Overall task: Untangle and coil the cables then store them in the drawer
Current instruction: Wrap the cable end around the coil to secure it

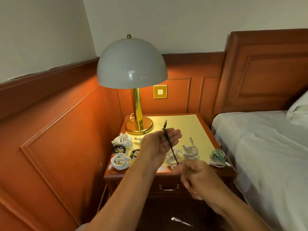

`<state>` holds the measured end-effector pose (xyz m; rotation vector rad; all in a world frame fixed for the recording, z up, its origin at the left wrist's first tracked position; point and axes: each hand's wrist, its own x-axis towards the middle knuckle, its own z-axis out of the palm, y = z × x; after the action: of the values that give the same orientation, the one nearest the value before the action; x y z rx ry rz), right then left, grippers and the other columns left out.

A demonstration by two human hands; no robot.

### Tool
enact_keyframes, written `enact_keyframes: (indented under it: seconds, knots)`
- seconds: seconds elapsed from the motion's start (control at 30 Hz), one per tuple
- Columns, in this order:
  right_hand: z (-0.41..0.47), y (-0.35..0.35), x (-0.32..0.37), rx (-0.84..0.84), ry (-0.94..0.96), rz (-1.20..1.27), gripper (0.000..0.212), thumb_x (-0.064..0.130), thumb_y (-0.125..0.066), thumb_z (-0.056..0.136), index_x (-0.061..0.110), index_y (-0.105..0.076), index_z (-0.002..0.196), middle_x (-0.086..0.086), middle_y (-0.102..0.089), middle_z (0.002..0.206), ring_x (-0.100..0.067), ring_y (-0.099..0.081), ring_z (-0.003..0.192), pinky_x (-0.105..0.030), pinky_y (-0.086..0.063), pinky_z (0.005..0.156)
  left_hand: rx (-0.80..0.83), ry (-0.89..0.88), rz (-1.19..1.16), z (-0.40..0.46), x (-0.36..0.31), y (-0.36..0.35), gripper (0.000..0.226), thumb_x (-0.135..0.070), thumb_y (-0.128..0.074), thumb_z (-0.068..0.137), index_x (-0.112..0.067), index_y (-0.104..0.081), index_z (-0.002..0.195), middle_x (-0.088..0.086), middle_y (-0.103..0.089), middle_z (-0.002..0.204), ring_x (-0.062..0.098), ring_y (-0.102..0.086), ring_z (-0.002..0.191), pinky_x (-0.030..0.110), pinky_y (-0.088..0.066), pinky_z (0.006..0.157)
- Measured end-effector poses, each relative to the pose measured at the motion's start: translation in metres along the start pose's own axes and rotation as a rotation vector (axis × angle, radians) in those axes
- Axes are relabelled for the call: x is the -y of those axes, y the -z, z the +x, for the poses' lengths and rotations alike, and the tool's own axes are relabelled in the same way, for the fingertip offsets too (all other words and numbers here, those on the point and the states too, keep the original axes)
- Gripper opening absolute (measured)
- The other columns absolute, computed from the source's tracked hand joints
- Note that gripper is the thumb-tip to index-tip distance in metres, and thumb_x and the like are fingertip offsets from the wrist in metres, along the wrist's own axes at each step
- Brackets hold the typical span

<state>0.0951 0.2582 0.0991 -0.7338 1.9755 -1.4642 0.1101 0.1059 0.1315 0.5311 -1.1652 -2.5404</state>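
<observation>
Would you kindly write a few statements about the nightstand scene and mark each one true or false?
1. The left hand holds a dark cable. True.
2. The lamp stands on the bed. False: it stands on the nightstand.
3. The drawer is pulled open. False: it is closed.
4. Several coiled cables lie on the nightstand, including a green coil near the bed. True.
5. The right hand rests flat on the bed. False: it is curled in front of the nightstand, at the cable's lower end.

Hands stretched a thin dark cable (170,144) above the wooden nightstand (202,130).
The left hand (164,141) pinched its plug end; the blurred right hand (194,176) gripped the lower end, above coiled white cables (120,160).
</observation>
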Motion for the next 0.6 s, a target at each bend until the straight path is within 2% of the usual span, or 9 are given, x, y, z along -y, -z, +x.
enact_keyframes:
  seconds: [0.03,0.1,0.13,0.2,0.3,0.37,0.47,0.53,0.6]
  knots:
    - [0.0,-0.007,-0.014,0.029,-0.078,0.136,0.032,0.029,-0.047,0.102,0.008,-0.064,0.085,-0.005,-0.041,0.055,-0.011,-0.026,0.04,-0.021,-0.017,0.04,0.009,0.005,-0.037,-0.001,-0.003,0.0,0.039,-0.008,-0.025,0.102,0.005,-0.061,0.093,0.016,-0.073,0.077,0.023,-0.073,0.068,0.029,-0.057,0.068]
    - [0.007,-0.012,-0.038,0.094,-0.159,0.241,0.04,0.043,-0.05,0.096,0.01,-0.061,0.077,-0.003,-0.033,0.053,-0.012,-0.021,0.04,-0.02,-0.014,0.039,0.032,0.004,-0.049,-0.005,-0.012,-0.002,0.04,-0.008,-0.024,0.101,0.005,-0.061,0.093,0.016,-0.073,0.076,0.023,-0.072,0.066,0.027,-0.057,0.063]
    - [0.012,-0.011,-0.046,0.135,-0.175,0.254,0.039,0.042,-0.05,0.096,0.009,-0.061,0.078,-0.002,-0.033,0.055,-0.012,-0.021,0.041,-0.02,-0.015,0.039,0.041,0.004,-0.036,-0.008,-0.016,-0.002,0.041,-0.008,-0.025,0.099,0.005,-0.062,0.091,0.015,-0.073,0.075,0.022,-0.072,0.063,0.026,-0.057,0.06]
    - [0.024,-0.001,-0.056,0.191,-0.164,0.257,0.032,0.027,-0.045,0.102,0.005,-0.063,0.087,-0.001,-0.039,0.058,-0.012,-0.026,0.045,-0.024,-0.022,0.041,0.064,0.006,0.022,-0.014,-0.022,-0.002,0.041,-0.009,-0.026,0.096,0.004,-0.064,0.089,0.013,-0.07,0.069,0.022,-0.068,0.056,0.025,-0.055,0.054]
    - [0.048,0.023,-0.048,0.101,-0.068,-0.024,0.025,0.012,-0.043,0.102,0.006,-0.066,0.095,-0.003,-0.051,0.067,-0.011,-0.042,0.053,-0.024,-0.036,0.052,0.092,-0.051,0.19,-0.022,-0.026,0.005,0.039,-0.008,-0.028,0.099,0.005,-0.064,0.09,0.008,-0.062,0.06,0.018,-0.058,0.049,0.026,-0.049,0.055]
    - [0.068,0.044,-0.026,-0.072,0.037,-0.35,0.023,0.021,-0.053,0.098,0.007,-0.067,0.086,-0.006,-0.06,0.075,-0.015,-0.052,0.064,-0.027,-0.04,0.059,0.151,-0.082,0.34,-0.028,-0.025,0.01,0.037,-0.008,-0.032,0.103,0.004,-0.065,0.09,0.008,-0.061,0.061,0.018,-0.057,0.051,0.026,-0.049,0.057]
    - [0.086,0.069,0.022,-0.273,0.206,-0.672,0.043,0.045,-0.066,0.084,0.007,-0.057,0.064,-0.006,-0.051,0.058,-0.018,-0.045,0.056,-0.029,-0.034,0.057,0.257,-0.076,0.566,-0.032,-0.02,0.011,0.033,-0.007,-0.036,0.103,0.003,-0.065,0.091,0.009,-0.063,0.066,0.017,-0.056,0.054,0.023,-0.048,0.058]
    - [0.085,0.071,0.057,-0.296,0.303,-0.763,0.036,0.042,-0.068,0.085,0.01,-0.06,0.07,-0.003,-0.053,0.061,-0.015,-0.045,0.056,-0.027,-0.031,0.054,0.262,-0.056,0.743,-0.027,-0.017,0.008,0.03,-0.007,-0.038,0.103,0.003,-0.065,0.093,0.012,-0.065,0.072,0.016,-0.056,0.056,0.022,-0.048,0.058]
    - [0.077,0.062,0.081,-0.299,0.392,-0.756,0.02,0.03,-0.068,0.089,0.011,-0.066,0.084,-0.002,-0.061,0.076,-0.016,-0.052,0.069,-0.027,-0.035,0.059,0.218,-0.032,0.861,-0.02,-0.014,0.006,0.028,-0.008,-0.041,0.103,0.004,-0.065,0.095,0.014,-0.069,0.079,0.016,-0.059,0.057,0.025,-0.048,0.061]
